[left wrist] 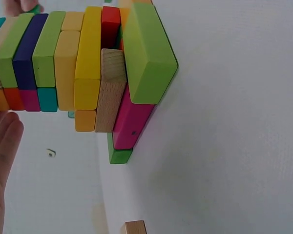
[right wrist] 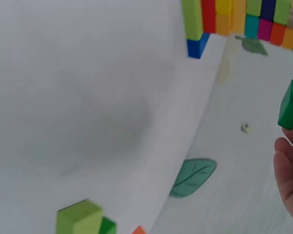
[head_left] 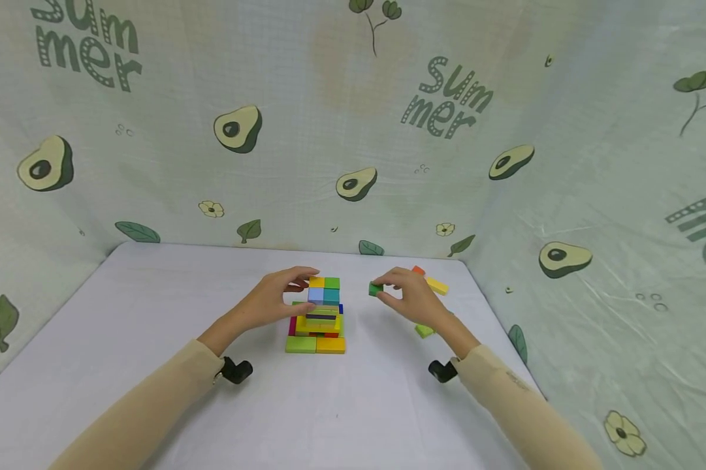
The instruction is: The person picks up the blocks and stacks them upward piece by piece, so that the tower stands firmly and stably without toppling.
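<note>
A tall tower of coloured wooden blocks (head_left: 322, 312) stands on the table, wider at its base, with yellow, green, blue and teal blocks at the top. My left hand (head_left: 279, 296) is at the tower's upper left side, fingers toward the back and thumb toward the front. In the left wrist view, its fairly straight fingers (left wrist: 6, 144) lie right beside the upper blocks. My right hand (head_left: 410, 292) pinches a small green block (head_left: 375, 288) between thumb and fingers, in the air to the right of the tower. The right wrist view shows that green block (right wrist: 290, 105) at the fingertips.
To the right, partly behind the right arm, lie loose blocks: a yellow block (head_left: 437, 285), a red-orange block (head_left: 418, 270) and a light green block (head_left: 424, 331). A wooden block (left wrist: 135, 227) shows at the left wrist view's bottom edge. Printed cloth (head_left: 305, 130) hangs behind the table.
</note>
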Demonstrator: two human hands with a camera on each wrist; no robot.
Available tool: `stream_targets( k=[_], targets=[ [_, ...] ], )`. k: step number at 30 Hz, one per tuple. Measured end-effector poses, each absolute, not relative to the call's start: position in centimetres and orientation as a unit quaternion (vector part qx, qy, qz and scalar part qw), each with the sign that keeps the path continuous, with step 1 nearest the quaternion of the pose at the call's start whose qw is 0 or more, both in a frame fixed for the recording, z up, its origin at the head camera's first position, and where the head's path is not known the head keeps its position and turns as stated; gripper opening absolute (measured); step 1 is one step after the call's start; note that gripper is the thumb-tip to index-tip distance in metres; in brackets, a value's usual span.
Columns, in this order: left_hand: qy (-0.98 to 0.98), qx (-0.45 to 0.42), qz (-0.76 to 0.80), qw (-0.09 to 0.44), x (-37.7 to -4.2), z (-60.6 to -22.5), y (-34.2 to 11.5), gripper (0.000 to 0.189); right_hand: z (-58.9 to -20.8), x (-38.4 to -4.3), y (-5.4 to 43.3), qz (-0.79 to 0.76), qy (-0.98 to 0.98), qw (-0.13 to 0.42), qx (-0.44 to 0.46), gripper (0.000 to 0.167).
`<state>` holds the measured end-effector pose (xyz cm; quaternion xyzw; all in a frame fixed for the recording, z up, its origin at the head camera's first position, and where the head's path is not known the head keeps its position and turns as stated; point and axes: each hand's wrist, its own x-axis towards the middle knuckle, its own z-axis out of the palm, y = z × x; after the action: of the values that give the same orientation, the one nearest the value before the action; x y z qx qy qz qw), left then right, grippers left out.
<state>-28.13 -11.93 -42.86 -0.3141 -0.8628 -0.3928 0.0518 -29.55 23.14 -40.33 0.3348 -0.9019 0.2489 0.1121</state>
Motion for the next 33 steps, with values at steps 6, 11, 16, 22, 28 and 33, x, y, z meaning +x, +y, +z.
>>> stream_targets(
  k=[6,11,16,22,28,33],
  targets=[
    [-0.866,-0.298,-0.398,0.049,-28.3,-43.4,-11.8,0.071,-37.9,-28.3,18.7,0.279,-0.879,0.117,0.369,0.024],
    [-0.864,-0.292,-0.406,0.052,-28.3,-43.6,-11.8,0.073,-37.2,-28.3,16.1,0.286,-0.870,0.110,0.387,0.024],
    [-0.862,-0.295,-0.407,0.059,-28.2,-43.7,-11.9,0.075,-37.7,-29.0,14.5,0.281,-0.875,0.096,0.383,0.025],
    [-0.861,-0.299,-0.406,0.063,-28.2,-43.8,-11.8,0.073,-38.5,-29.5,14.4,0.312,-0.867,0.088,0.378,0.026],
    [-0.860,-0.300,-0.407,0.064,-28.2,-43.7,-11.8,0.075,-38.9,-29.5,15.0,0.309,-0.871,0.093,0.371,0.025],
    [-0.861,-0.301,-0.404,0.069,-28.2,-43.7,-11.9,0.074,-39.0,-29.8,14.7,0.322,-0.861,0.097,0.383,0.024]
  ],
)
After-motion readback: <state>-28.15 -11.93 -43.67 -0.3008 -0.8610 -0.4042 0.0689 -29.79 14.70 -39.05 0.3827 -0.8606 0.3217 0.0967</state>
